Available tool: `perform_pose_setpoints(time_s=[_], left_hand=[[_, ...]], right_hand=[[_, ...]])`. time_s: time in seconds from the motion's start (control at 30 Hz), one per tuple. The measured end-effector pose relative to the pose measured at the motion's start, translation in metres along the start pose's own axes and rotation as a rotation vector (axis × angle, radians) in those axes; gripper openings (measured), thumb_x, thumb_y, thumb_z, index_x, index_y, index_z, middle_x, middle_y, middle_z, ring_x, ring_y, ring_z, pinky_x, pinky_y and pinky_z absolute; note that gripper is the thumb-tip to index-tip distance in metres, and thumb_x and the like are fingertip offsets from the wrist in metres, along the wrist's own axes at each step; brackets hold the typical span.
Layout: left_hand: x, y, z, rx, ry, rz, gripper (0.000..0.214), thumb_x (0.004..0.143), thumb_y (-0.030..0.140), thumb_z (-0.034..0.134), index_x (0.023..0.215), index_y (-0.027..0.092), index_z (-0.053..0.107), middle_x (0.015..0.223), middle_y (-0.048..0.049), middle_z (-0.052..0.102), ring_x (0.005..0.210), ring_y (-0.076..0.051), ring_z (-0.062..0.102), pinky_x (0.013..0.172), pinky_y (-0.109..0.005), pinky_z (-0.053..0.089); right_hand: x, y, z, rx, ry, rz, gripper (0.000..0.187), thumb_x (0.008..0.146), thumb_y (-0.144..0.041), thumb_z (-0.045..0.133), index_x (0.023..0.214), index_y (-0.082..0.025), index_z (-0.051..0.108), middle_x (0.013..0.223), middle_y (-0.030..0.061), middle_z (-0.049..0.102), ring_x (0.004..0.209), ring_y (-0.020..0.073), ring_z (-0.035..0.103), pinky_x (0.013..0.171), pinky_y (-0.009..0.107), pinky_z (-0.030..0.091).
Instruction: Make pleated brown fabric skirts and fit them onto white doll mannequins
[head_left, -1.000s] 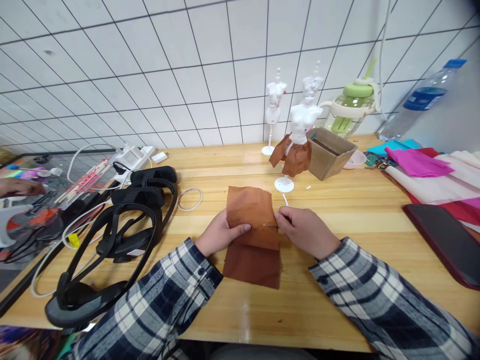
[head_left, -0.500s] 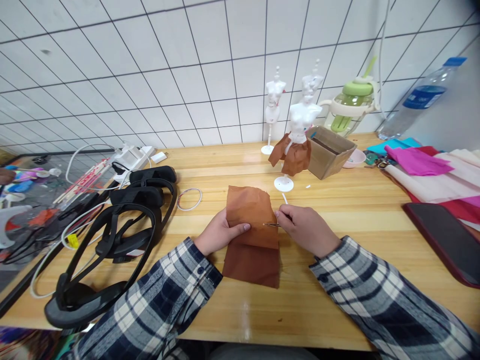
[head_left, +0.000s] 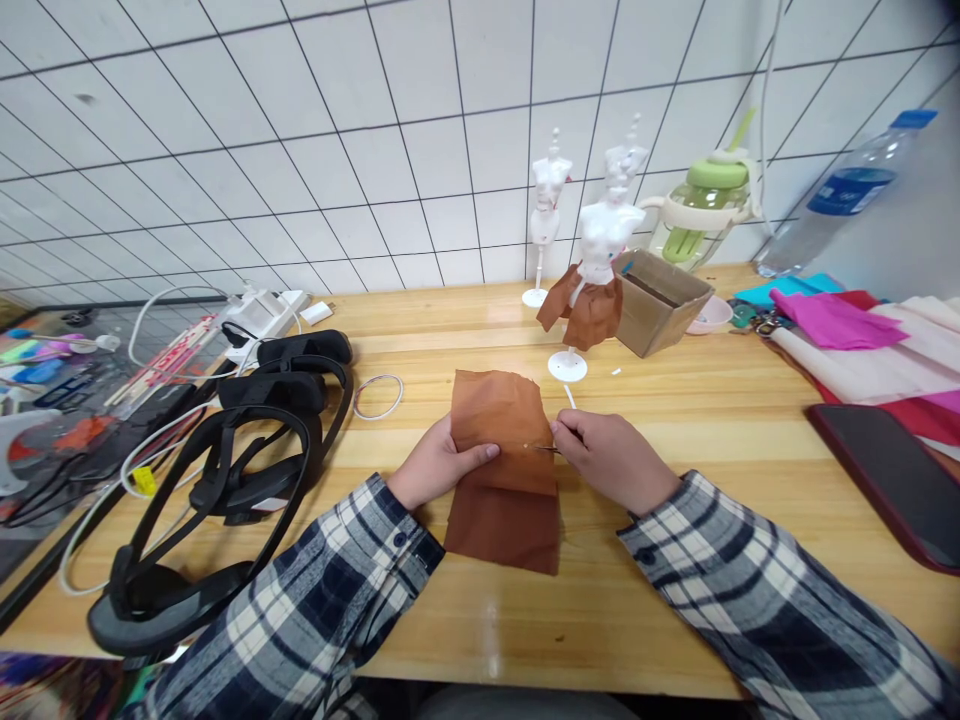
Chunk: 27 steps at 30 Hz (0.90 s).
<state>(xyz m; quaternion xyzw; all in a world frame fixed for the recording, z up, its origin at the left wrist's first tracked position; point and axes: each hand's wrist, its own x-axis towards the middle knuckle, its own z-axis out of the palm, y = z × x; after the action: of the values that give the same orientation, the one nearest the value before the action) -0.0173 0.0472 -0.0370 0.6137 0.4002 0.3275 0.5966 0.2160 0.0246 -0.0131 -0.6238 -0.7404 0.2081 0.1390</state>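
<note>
My left hand [head_left: 446, 462] grips the left side of a brown cloth piece [head_left: 502, 410], its thumb lying on top and its other fingers hidden beneath. The cloth looks folded, with a darker brown part [head_left: 504, 525] lower down, nearer me. At the cloth's right edge, my right hand [head_left: 611, 455] is closed around a small tool with a thin metal tip [head_left: 541, 449]. That tip points left and lies over the cloth; the rest of the tool is hidden in my fingers. A narrow white strip [head_left: 570, 397] shows just beyond my right hand.
White mini dress forms [head_left: 609, 235] stand at the back, one draped with brown cloth [head_left: 592, 318]. Beside them are a cardboard box [head_left: 660, 310] and a green-lidded cup [head_left: 705, 205]. A black headset [head_left: 289, 420] lies left; a phone [head_left: 892, 480] and coloured fabrics [head_left: 840, 320] lie right.
My hands, the cloth and the tool have hardly moved. At the far left edge, a bit of another person's hand is no longer in view.
</note>
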Motion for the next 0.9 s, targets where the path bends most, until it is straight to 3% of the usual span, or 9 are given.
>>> perform_pose_setpoints(time_s=[0.57, 0.9], left_hand=[[-0.0012, 0.0017, 0.0027, 0.023, 0.019, 0.011, 0.061, 0.077, 0.035, 0.074, 0.129, 0.013, 0.051, 0.134, -0.0132, 0.059, 0.122, -0.030, 0.057, 0.101, -0.044, 0.047], [-0.0007, 0.0030, 0.0031, 0.013, 0.034, 0.032, 0.057, 0.076, 0.033, 0.075, 0.124, 0.013, 0.054, 0.138, -0.0140, 0.056, 0.124, -0.031, 0.055, 0.104, -0.045, 0.045]], right_hand=[[-0.0007, -0.0028, -0.0018, -0.088, 0.008, 0.020, 0.035, 0.097, -0.040, 0.033, 0.073, -0.022, 0.051, 0.065, 0.0003, 0.059, 0.059, 0.0143, 0.048, 0.054, 0.027, 0.020], [-0.0012, -0.0039, -0.0017, -0.074, 0.011, 0.024, 0.035, 0.097, -0.040, 0.034, 0.070, -0.022, 0.048, 0.063, -0.0003, 0.057, 0.059, 0.0143, 0.047, 0.055, 0.027, 0.019]])
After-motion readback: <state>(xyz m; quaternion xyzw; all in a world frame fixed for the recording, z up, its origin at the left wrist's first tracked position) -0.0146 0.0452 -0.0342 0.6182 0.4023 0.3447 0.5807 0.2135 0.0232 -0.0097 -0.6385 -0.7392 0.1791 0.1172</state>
